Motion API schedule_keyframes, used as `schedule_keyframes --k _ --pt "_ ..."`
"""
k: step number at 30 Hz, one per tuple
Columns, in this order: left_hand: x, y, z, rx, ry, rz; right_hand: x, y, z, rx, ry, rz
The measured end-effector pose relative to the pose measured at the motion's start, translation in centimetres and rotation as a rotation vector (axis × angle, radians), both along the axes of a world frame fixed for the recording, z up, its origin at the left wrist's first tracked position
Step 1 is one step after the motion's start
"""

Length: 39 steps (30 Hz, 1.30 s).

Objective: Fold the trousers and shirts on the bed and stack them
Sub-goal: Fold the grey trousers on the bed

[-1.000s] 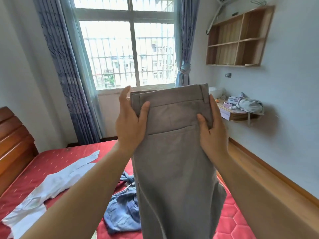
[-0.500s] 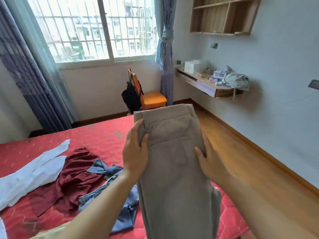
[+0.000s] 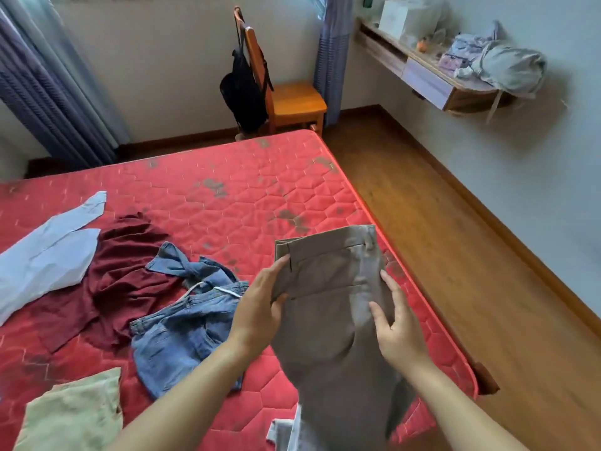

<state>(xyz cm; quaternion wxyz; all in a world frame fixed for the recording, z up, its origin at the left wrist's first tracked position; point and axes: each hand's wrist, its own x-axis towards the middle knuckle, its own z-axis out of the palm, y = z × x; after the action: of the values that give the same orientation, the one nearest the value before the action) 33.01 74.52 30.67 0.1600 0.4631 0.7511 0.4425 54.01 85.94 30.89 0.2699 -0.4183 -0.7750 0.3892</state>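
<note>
Grip: left hand (image 3: 260, 307) and right hand (image 3: 398, 327) both clamped on grey trousers (image 3: 328, 281), either side below waistband. Beneath grip: bed (image 3: 227, 196). Advise: lower flat, align seams, smooth before folding.

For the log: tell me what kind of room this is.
Most likely a home bedroom: a red mattress strewn with clothes, a wooden chair beside curtains, and a wall-mounted desk.
</note>
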Motion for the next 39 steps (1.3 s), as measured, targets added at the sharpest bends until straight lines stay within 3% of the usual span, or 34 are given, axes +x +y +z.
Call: schedule_keyframes --k 7,11,18,23,29,34,39 --pt "-13.6 14.9 2.0 0.018 0.205 0.315 -15.8 18.8 0.5 0.137 0.067 0.008" --pt "-15.7 18.2 -4.6 -0.171 0.249 0.386 -20.2 24.0 -5.7 0.109 -0.026 0.132" --pt "-5.7 11.4 -24.2 -0.518 -0.052 0.298 -12.1 17.6 -25.4 -0.145 -0.271 0.373" --pt "1.4 5.1 -33.2 -0.725 -0.235 0.334 -4.0 11.2 -34.4 -0.303 -0.471 0.412" --pt "6.7 -0.6 -38.4 -0.833 -0.324 0.402 1.8 4.6 -39.5 -0.347 -0.629 0.231" --pt "9.3 -3.0 -40.1 -0.859 -0.427 0.297 3.7 -0.1 -41.0 -0.331 -0.659 0.046" --pt "10.4 -4.7 -39.3 -0.711 -0.459 0.337 5.8 -4.5 -41.5 -0.331 -0.64 -0.122"
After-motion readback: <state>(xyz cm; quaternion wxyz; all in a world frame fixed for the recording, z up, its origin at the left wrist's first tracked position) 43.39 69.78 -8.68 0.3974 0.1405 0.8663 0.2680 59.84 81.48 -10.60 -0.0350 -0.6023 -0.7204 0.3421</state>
